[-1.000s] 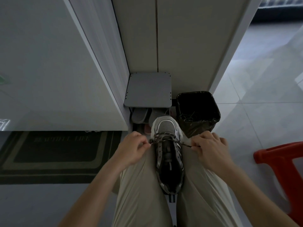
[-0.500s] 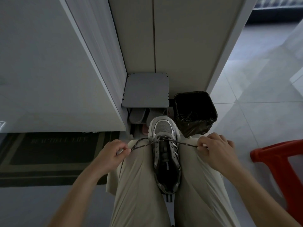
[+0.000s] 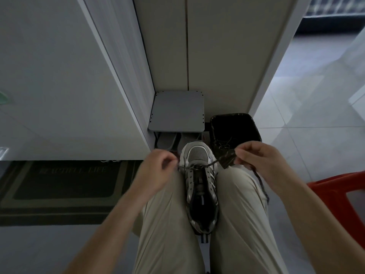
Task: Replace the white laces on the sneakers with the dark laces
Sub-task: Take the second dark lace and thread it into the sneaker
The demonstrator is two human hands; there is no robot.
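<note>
A grey and white sneaker [image 3: 201, 186] is wedged toe-forward between my knees. A dark lace [image 3: 199, 166] crosses its front eyelets. My left hand [image 3: 158, 172] pinches the lace's left end right beside the shoe. My right hand [image 3: 260, 161] pinches the right end, lifted to the right of the toe, and the loose tail [image 3: 260, 182] hangs down over my right thigh.
A black bin [image 3: 235, 127] stands just beyond the shoe, with a grey folding stool [image 3: 177, 111] to its left and slippers under it. A red plastic stool [image 3: 341, 196] is at the right, a dark doormat [image 3: 65, 184] at the left, and a white cabinet ahead.
My left hand came back in close to the shoe. My right hand rose and drew the right lace end up and outward, so more of it trails over my thigh.
</note>
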